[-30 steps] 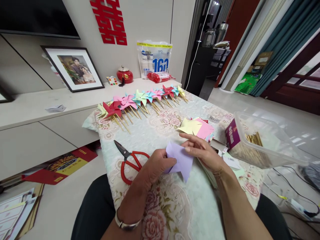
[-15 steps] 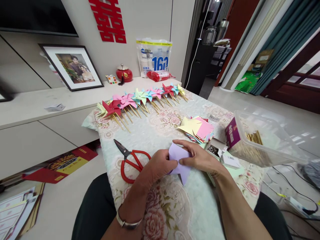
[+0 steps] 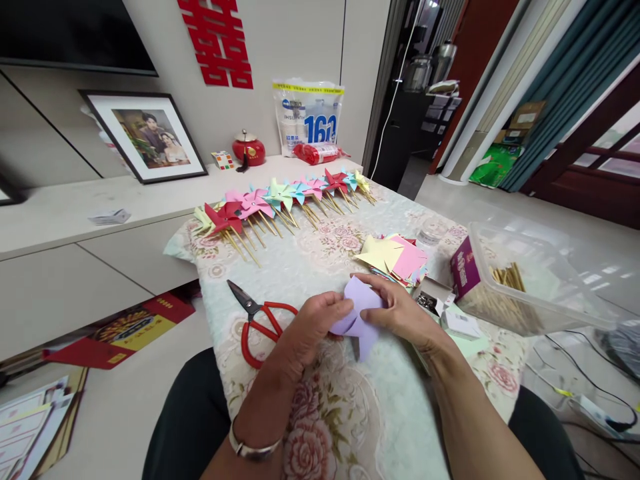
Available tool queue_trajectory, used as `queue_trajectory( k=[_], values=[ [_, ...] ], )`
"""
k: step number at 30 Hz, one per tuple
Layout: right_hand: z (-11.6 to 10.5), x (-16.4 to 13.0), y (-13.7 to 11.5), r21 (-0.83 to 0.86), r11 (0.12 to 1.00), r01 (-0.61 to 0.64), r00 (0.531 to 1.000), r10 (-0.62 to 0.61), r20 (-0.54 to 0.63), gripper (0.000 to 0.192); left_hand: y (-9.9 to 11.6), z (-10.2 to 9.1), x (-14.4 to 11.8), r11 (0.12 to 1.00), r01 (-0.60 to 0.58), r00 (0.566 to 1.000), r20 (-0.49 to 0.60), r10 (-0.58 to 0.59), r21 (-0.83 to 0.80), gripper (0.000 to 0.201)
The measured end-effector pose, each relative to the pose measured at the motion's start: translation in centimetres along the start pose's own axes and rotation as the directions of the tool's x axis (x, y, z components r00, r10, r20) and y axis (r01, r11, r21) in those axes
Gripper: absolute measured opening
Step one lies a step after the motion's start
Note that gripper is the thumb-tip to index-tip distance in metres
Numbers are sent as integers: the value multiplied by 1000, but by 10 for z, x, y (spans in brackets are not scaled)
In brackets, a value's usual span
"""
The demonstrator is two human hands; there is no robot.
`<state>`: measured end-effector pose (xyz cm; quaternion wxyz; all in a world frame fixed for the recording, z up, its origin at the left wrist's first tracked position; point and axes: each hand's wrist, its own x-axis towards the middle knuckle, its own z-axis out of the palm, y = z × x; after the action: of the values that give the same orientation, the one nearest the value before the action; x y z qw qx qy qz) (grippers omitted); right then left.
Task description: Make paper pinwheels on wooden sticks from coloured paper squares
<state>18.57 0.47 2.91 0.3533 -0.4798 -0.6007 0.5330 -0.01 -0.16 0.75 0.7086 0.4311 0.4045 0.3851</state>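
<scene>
You hold a lilac paper pinwheel blank (image 3: pixel 361 319) between both hands, just above the worktop (image 3: pixel 300 267) and close to your body, at the middle of the view. The paper is partly folded, with one flap bent up toward the centre. Its longest free point hangs down toward you, so its long axis runs roughly from the far edge to the near edge of the worktop, leaning slightly to the right.

Your left hand (image 3: pixel 313 327) is mostly closed, fingers curled, with the thumb and fingertips pinching the left edge of the lilac paper. A metal bracelet (image 3: pixel 250 448) sits on that wrist. Your right hand (image 3: pixel 400 313) is half open, its fingers lying flat over the upper right part of the paper and pressing it against the thumb beneath.

Red-handled scissors (image 3: pixel 257 320) lie shut on the floral cloth just left of your left hand, blades pointing away and to the left. Beyond your right hand sits a stack of cut coloured paper (image 3: pixel 393 257), yellow and pink on top. Near your right wrist is a small open box of metal pins (image 3: pixel 429 299). Further right, a clear plastic tub (image 3: pixel 525 280) holds wooden sticks. Along the far edge lies a row of finished pinwheels (image 3: pixel 285 197) on sticks.
</scene>
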Motion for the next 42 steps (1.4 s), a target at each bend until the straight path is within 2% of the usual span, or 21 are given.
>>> queue_trajectory(
  k=[2,6,8,12,17,24,27,30,33,36,38,40,42],
  values=[
    [1,1,-2,82,997,6,999,-3,-35,65,4,0,0,996,-39,999,-35,36,-79,39],
    [7,5,-1,196,980,40,988,-9,-157,63,9,3,-1,974,-22,995,-96,0,-227,55],
    [11,7,1,225,973,57,976,-7,-217,62,10,6,-2,967,-57,994,-106,32,-249,49],
    [19,11,6,228,966,122,952,-49,-302,55,7,16,-3,966,-66,998,-41,58,-248,40],
    [29,13,9,146,970,197,922,-132,-365,51,-3,19,4,964,-105,990,-116,79,-244,35],
    [40,11,8,100,972,215,906,-160,-391,49,-12,13,9,971,-181,951,-280,132,-158,34],
    [40,10,9,125,970,208,923,-152,-353,44,-11,11,8,964,-177,962,-240,128,-197,33],
    [35,12,10,224,957,183,950,-114,-290,46,-9,10,7,960,-147,972,-217,95,-239,32],
    [27,13,11,279,940,195,940,-98,-328,51,-3,10,6,955,-125,971,-233,62,-268,31],
    [20,13,10,217,941,259,894,-148,-423,53,2,9,5,948,-121,967,-251,45,-294,28],
    [16,11,9,172,941,293,875,-191,-446,51,5,7,5,944,-116,965,-261,34,-308,27],
    [13,9,7,102,939,327,867,-255,-428,41,6,5,5,943,-110,963,-268,23,-313,27],
    [10,7,6,-5,930,367,868,-344,-357,25,6,3,4,945,-103,963,-269,16,-310,28]
  ],
)
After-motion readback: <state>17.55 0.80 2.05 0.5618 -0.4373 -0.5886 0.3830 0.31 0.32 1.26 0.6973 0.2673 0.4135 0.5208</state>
